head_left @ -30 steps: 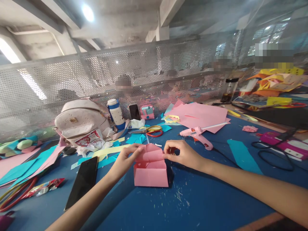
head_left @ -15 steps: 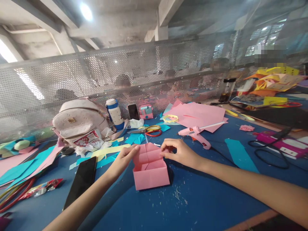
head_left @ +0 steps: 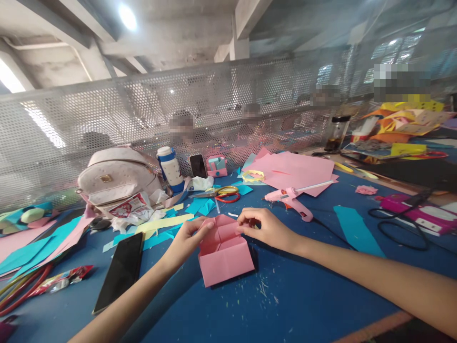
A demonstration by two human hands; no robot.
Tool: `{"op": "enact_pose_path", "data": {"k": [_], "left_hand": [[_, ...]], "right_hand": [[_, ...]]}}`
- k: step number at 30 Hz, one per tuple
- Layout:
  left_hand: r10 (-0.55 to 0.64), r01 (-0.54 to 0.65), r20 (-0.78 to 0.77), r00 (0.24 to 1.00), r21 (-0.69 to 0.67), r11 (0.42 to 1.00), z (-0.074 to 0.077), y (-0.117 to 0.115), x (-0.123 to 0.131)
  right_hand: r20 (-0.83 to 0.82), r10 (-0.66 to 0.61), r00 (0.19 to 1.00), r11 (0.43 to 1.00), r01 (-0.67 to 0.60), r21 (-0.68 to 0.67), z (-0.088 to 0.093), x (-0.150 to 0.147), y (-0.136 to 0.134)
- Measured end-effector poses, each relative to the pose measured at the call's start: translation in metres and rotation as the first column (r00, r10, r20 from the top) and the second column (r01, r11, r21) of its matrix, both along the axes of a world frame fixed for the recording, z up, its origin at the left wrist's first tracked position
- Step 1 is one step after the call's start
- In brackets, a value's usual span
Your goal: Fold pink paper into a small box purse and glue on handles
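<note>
A folded pink paper box point(head_left: 227, 263) stands on the blue table between my hands, its top open and a creased flap raised at the back. My left hand point(head_left: 194, 237) pinches the flap's left edge, thumb on the inside. At the flap's right edge, my right hand point(head_left: 260, 227) is closed on the paper with thumb and forefinger. The other fingers of that hand are curled and partly hidden. Behind my right hand lies a pink glue gun point(head_left: 291, 199) on its side. Scissors point(head_left: 225, 193) with yellow and red handles rest beyond the box.
A black phone point(head_left: 121, 267) lies left of my left forearm. Farther back are a pale backpack point(head_left: 119, 174), a bottle point(head_left: 170, 169) and pink paper sheets point(head_left: 293, 169). On the right lie a blue paper strip point(head_left: 357, 232) and a magenta power strip point(head_left: 421, 215) with black cable.
The box has turned slightly, with its front tilted and shifted a little toward me and to the right. My left hand has moved slightly right with it; both hands keep their hold.
</note>
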State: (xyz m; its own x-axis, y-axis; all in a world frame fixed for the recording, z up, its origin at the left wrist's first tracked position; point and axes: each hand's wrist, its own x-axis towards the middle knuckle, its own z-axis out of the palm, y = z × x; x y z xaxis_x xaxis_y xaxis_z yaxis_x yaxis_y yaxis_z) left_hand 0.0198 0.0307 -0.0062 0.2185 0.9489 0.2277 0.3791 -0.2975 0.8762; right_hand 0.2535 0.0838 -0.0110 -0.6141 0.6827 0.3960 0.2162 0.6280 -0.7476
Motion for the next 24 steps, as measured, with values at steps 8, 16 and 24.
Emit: {"op": "enact_pose_path", "data": {"k": [8, 16, 24], "left_hand": [[0.059, -0.059, -0.005, 0.998, -0.08, 0.995, 0.003, -0.003, -0.002], [-0.129, 0.133, -0.042, 0.991, 0.112, 0.985, 0.008, -0.005, -0.007], [0.034, -0.015, -0.155, 0.987, 0.126, 0.992, 0.002, -0.009, 0.002]], "right_hand": [[0.001, -0.001, 1.0, 1.0, 0.001, 0.008, 0.002, 0.0, -0.002], [0.002, -0.022, 1.0, 0.985, 0.021, 0.169, -0.006, 0.004, 0.004], [0.012, -0.012, 1.0, 0.979, 0.009, 0.206, -0.01, 0.004, 0.002]]}}
